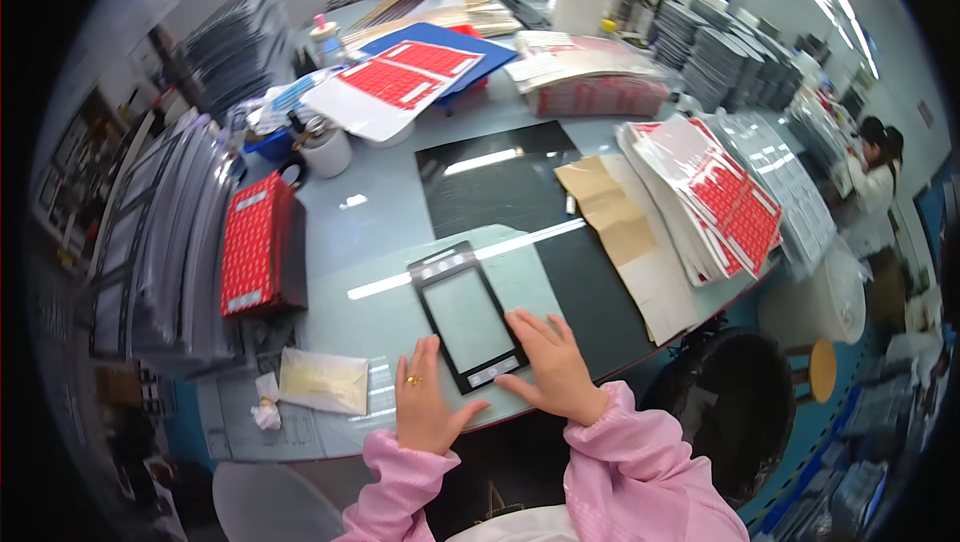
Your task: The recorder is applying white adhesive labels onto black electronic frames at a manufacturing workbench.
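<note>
A rectangular panel (463, 317) with a black border and a see-through window lies flat on the pale sheet of the worktable (375, 204). Pale patches mark its far and near ends. Beside its near left corner my left hand (428, 400) rests with the fingers stretched forward and the thumb out; a ring is on one finger. My right hand (550, 362) lies along the panel's right edge, fingers spread, with its thumb close to the near end. Neither hand grips anything. Whether the fingertips touch the panel's edges is hard to tell.
At left stand a red patterned stack (262, 247) and piled grey panels (165, 242). A flat packet (325, 380) lies near the front edge. Brown paper (618, 222) and red-and-white sheets (715, 202) lie at right, above a black-lined bin (725, 412). Several people work farther off.
</note>
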The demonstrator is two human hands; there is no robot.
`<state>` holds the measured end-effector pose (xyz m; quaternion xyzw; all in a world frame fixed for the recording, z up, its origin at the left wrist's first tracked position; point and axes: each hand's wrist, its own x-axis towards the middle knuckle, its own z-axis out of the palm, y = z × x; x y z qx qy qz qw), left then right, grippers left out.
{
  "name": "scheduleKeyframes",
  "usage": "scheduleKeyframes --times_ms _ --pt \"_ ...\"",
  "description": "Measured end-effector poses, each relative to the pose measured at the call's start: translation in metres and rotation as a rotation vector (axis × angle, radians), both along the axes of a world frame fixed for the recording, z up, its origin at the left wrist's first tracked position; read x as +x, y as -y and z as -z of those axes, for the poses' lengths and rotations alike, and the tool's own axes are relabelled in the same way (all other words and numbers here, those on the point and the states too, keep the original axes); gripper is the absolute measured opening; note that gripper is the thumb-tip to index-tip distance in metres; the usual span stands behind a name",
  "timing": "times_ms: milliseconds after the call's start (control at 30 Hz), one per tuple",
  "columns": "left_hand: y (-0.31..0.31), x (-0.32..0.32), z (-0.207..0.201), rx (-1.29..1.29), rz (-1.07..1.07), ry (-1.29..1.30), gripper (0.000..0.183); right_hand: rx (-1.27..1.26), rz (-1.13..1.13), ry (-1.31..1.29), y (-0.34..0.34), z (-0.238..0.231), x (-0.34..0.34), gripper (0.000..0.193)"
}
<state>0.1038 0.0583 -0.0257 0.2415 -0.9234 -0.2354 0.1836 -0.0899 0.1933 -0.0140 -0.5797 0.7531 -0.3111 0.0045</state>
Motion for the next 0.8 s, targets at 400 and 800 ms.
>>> scheduleKeyframes --times_ms 400,800 --pt "-0.012 -0.004 -0.007 0.038 -0.082 0.020 0.101 -0.060 -0.034 -0.002 -0.003 0.007 -0.002 0.083" --pt "-0.016 -0.010 -0.005 -0.012 -0.138 -0.015 0.089 -0.120 -0.010 0.043 0.000 0.009 -0.003 0.075"
